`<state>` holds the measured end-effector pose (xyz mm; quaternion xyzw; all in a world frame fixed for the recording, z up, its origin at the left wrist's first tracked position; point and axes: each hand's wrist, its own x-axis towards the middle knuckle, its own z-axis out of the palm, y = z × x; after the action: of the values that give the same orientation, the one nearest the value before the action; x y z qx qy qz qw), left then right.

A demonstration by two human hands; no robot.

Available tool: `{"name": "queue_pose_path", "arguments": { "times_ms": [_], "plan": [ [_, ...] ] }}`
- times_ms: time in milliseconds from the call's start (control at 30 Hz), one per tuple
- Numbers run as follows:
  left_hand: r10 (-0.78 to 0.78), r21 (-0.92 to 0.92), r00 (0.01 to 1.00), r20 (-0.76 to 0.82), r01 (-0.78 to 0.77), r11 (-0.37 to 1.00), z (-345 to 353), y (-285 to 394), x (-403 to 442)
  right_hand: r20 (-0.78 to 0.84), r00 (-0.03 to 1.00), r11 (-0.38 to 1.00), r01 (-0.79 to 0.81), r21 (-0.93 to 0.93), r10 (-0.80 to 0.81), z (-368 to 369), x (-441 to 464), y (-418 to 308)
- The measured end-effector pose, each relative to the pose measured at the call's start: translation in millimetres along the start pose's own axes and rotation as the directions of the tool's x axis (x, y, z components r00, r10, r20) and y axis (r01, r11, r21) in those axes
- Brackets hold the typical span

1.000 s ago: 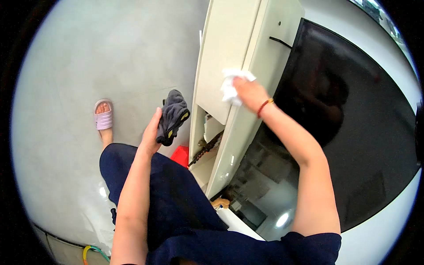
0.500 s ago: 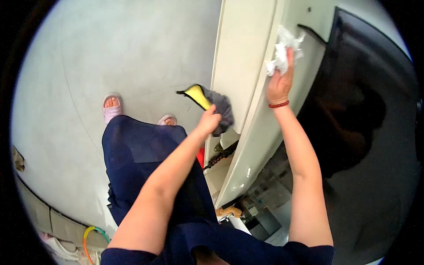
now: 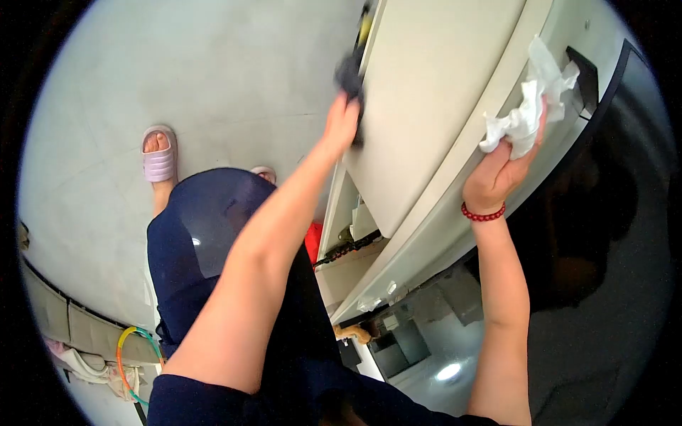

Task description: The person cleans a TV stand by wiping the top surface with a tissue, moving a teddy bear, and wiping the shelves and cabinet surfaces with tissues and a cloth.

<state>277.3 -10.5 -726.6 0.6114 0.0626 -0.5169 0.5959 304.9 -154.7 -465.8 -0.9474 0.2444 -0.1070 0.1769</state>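
Note:
My left hand [image 3: 342, 122] grips a grey cloth [image 3: 349, 74] with a yellow side, pressed along the outer edge of a cream cabinet [image 3: 433, 92]. Motion blurs this cloth somewhat. In my right hand [image 3: 497, 176], which wears a red bead bracelet [image 3: 484, 212], is a crumpled white tissue [image 3: 526, 121]. That hand is over the pale cabinet top, close to the black foot [image 3: 584, 74] of a large dark screen. Whether the tissue touches the surface, I cannot tell.
The big glossy black screen [image 3: 590, 298] stands along the right. Below the cabinet front, an open compartment [image 3: 348, 263] holds a dark braided item and a red thing. A coloured hoop [image 3: 121, 355] is at lower left, and a pink slipper [image 3: 159, 160] on the grey floor.
My left hand has moved forward with the cloth to the cabinet's outer edge. My right hand and the tissue appear farther right, partly because the view has shifted.

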Motion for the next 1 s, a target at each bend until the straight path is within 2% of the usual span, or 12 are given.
{"name": "queue_pose_path", "arguments": {
  "times_ms": [67, 167, 300, 333, 400, 467, 567, 700, 800, 900, 933, 1000],
  "plan": [
    [-0.152, -0.075, 0.988, -0.016, 0.151, 0.986, -8.4, -30.8, -59.4, 0.006, 1.0, 1.0, -0.001, -0.001, 0.001, 0.5, 0.9, 0.1],
    [-0.286, -0.087, 0.958, 0.01, 0.286, 0.954, -13.4, -14.6, -38.4, 0.025, 1.0, 1.0, 0.002, -0.025, -0.001, -1.7, -1.2, 3.1],
    [0.019, 0.086, 1.0, -0.008, -0.018, 0.996, -15.1, 61.7, 54.0, 0.034, 0.998, 0.997, -0.055, -0.054, 0.056, -4.8, -6.8, 3.3],
    [0.2, 0.144, 0.979, -0.039, -0.192, 0.971, -10.7, 70.7, 88.2, 0.036, 0.997, 0.995, -0.073, -0.067, 0.075, -5.2, -7.7, 3.8],
    [0.311, 0.226, 0.949, -0.048, -0.293, 0.929, -6.5, 120.3, 140.2, 0.008, 0.996, 0.995, -0.092, -0.045, 0.093, -4.2, -14.4, 10.5],
    [0.343, 0.113, 0.938, 0.049, -0.347, 0.931, -8.4, 148.7, 162.6, 0.004, 0.993, 0.992, -0.12, -0.036, 0.12, -6.0, -18.7, 13.0],
    [0.188, -0.072, 0.978, 0.092, -0.182, 0.981, -11.1, 151.6, 150.2, -0.027, 0.986, 0.987, -0.163, -0.008, 0.163, -1.7, -21.3, 13.4],
    [-0.076, -0.094, 0.995, 0.064, 0.082, 0.992, -13.8, 45.9, 57.8, -0.003, 0.997, 0.995, -0.077, -0.066, 0.077, -3.3, -9.9, 6.1],
    [-0.333, -0.274, 0.931, 0.151, 0.363, 0.891, -20.9, 12.4, 15.4, 0.01, 0.998, 0.997, -0.056, -0.048, 0.056, -5.3, -10.3, 7.7],
    [-0.219, -0.085, 0.973, 0.072, 0.224, 0.971, -20.5, 66.3, 58.9, 0.023, 0.994, 0.992, -0.109, -0.063, 0.111, -8.4, -16.8, 8.0],
    [-0.072, 0.04, 0.997, 0.036, 0.071, 0.997, -17.3, 86.9, 90.6, 0.021, 0.994, 0.992, -0.106, -0.062, 0.108, -7.9, -17.2, 10.1],
    [0.038, -0.095, 0.998, 0.046, -0.033, 0.995, -5.5, 142.5, 147.7, 0.031, 0.996, 0.992, -0.084, -0.091, 0.087, -9.8, -16.5, 11.0]
  ]
}}
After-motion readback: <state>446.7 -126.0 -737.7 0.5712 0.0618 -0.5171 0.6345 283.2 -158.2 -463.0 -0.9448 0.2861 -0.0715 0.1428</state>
